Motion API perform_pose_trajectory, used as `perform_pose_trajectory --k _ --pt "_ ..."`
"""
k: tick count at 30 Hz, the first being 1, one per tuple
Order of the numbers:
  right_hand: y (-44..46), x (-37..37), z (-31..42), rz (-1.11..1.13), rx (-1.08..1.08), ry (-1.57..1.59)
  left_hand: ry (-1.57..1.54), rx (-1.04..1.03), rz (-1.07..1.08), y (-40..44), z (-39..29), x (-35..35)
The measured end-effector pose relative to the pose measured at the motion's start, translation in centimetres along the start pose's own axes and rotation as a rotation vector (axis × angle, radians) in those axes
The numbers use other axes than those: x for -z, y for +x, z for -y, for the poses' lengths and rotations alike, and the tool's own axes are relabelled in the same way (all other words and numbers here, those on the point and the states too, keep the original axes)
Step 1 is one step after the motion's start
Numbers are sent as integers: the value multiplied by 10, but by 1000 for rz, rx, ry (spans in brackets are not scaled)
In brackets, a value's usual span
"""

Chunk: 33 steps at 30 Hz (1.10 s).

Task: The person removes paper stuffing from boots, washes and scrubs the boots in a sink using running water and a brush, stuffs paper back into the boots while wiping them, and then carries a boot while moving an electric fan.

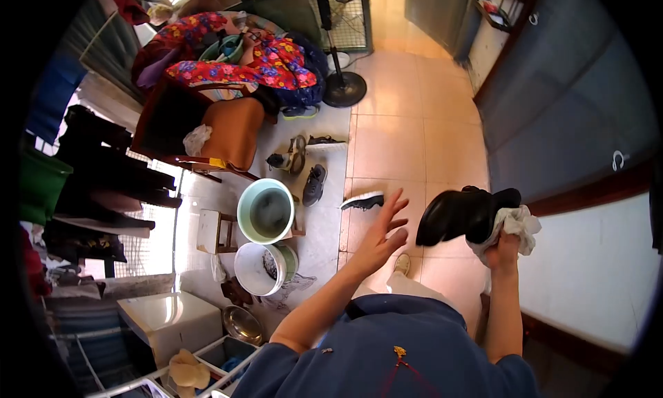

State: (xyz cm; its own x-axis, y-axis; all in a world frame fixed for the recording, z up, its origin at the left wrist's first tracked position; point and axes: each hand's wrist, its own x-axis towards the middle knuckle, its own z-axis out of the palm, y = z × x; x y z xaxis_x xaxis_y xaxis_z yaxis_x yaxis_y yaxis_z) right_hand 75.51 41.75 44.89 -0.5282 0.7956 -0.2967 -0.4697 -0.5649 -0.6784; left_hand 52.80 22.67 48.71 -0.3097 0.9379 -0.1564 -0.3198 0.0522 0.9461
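Observation:
My right hand point(504, 251) is raised at the right, its fingers closed on a crumpled white cloth point(521, 225). Glossy black shoes point(452, 215) are held up just past the cloth, in the same hand; the grip is partly hidden by cloth and shoes. To the left of them my left hand point(378, 242) hangs in the air with its fingers spread, holding nothing. Below it on the tiles lies a dark sneaker with a white sole point(362, 201).
Left of me stand a pale green basin point(242, 215) of cloudy water and a white bucket point(242, 270). Several shoes, including a dark one point(315, 184), lie near a brown chair point(238, 132). A fan base point(345, 89) stands farther off; a grey door point(566, 94) is at right.

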Motion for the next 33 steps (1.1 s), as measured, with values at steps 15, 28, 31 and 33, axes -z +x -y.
perform_pose_trajectory --k 15,28,31,33 --pt "145 -87 65 393 53 -480 148 -68 191 201 -27 -10" --pt "366 -60 78 -287 384 -327 326 -268 -120 474 -47 103" --pt "396 -41 94 -306 415 -314 337 -325 -542 524 -45 188" --pt "424 -22 107 -357 406 -322 277 -334 -704 552 -40 241"
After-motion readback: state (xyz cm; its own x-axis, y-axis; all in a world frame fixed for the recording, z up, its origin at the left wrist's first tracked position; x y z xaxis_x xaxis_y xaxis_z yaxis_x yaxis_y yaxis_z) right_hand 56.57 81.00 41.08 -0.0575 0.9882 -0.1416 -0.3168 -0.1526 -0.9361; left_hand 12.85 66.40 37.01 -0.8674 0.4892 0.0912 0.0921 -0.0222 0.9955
